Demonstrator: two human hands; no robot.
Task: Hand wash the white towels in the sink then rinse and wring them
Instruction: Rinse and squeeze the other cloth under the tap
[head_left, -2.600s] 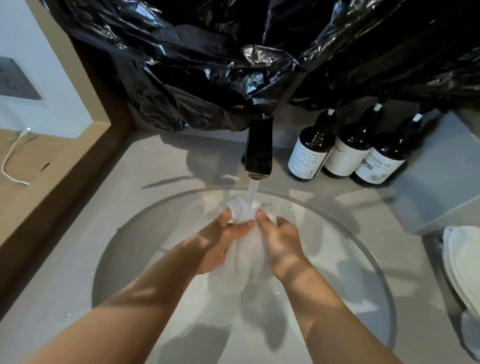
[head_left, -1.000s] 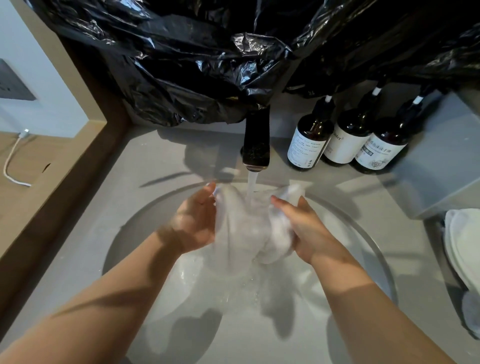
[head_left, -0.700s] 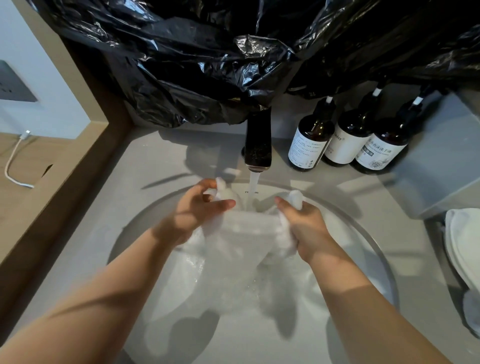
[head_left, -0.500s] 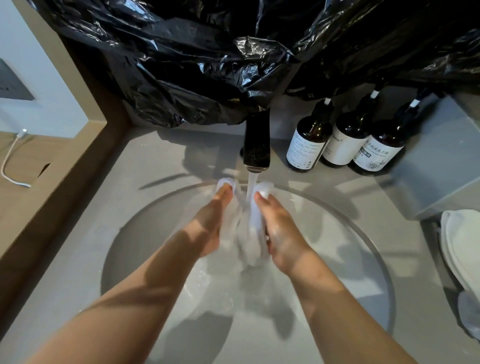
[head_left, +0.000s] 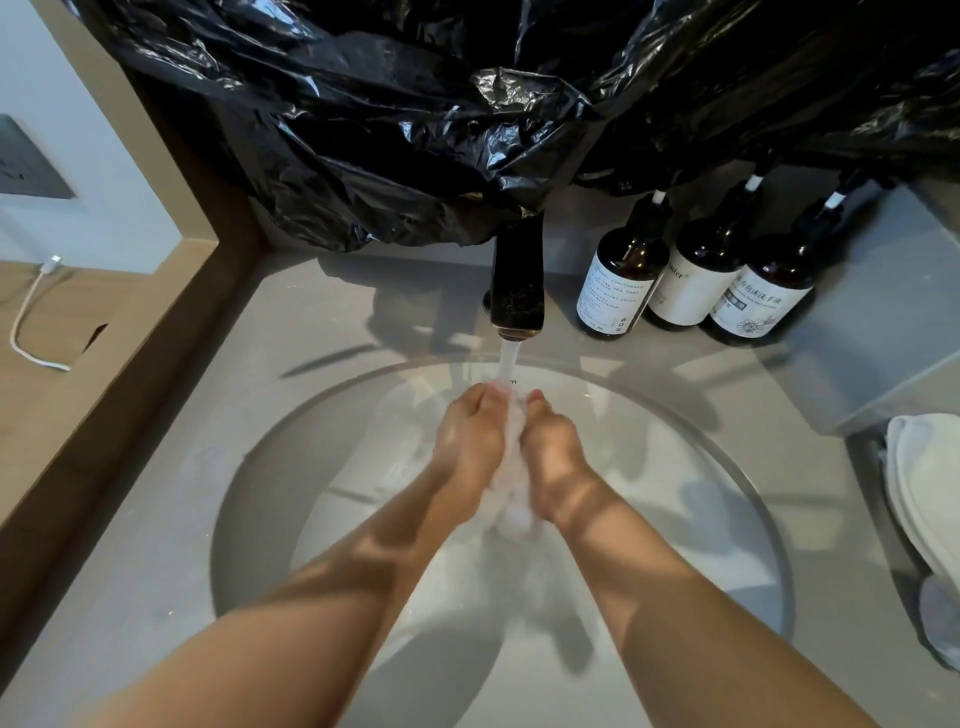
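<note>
A wet white towel (head_left: 511, 499) is bunched into a narrow wad between my palms, over the round sink (head_left: 753, 499). My left hand (head_left: 470, 447) presses on it from the left and my right hand (head_left: 553, 457) from the right, fingers pointing towards the tap. Most of the towel is hidden between the hands; a blurred lump hangs out below the wrists. Water runs from the dark tap (head_left: 518, 283) onto the towel's top edge at my fingertips.
Three dark pump bottles (head_left: 621, 278) with white labels stand right of the tap. Black plastic sheeting (head_left: 415, 119) hangs over the back. A grey box (head_left: 878, 322) and more folded white towels (head_left: 924, 483) lie at the right. A wooden ledge (head_left: 104, 374) borders the left.
The towel was spread wide between my hands a second ago. Since then both hands have come together and squeezed it into a tight wad under the running water.
</note>
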